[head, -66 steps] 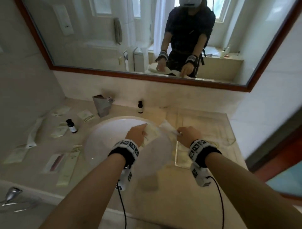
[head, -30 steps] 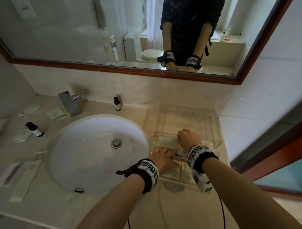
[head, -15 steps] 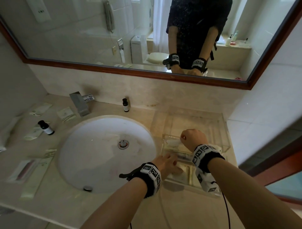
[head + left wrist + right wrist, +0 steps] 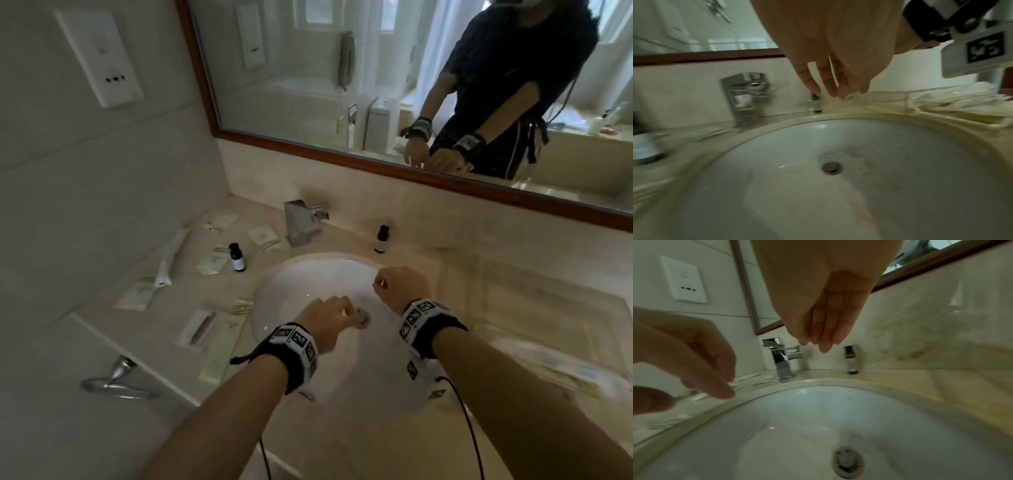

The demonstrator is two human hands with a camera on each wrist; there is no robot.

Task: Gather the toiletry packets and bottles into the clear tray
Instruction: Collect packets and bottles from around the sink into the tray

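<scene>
Both my hands hang over the white sink (image 4: 308,274) and hold nothing. My left hand (image 4: 330,317) (image 4: 830,87) has relaxed straight fingers above the drain. My right hand (image 4: 399,286) (image 4: 818,340) is a little farther back, fingers pointing down. The clear tray (image 4: 548,308) (image 4: 890,95) lies on the counter to the right, with pale packets (image 4: 575,373) (image 4: 962,100) in it. One dark bottle (image 4: 237,257) stands left of the tap, another bottle (image 4: 381,238) (image 4: 851,360) behind the sink. Several packets (image 4: 212,263) lie on the left counter.
A chrome tap (image 4: 301,222) (image 4: 783,360) stands behind the sink. A long white packet (image 4: 171,257) and a packet with a pink item (image 4: 200,327) lie on the left counter. A towel ring (image 4: 116,380) hangs below the counter edge. The mirror (image 4: 376,85) runs along the back wall.
Both hands have come out of the tray and moved left over the sink, holding nothing. The head view has swung left toward the packets on the counter.
</scene>
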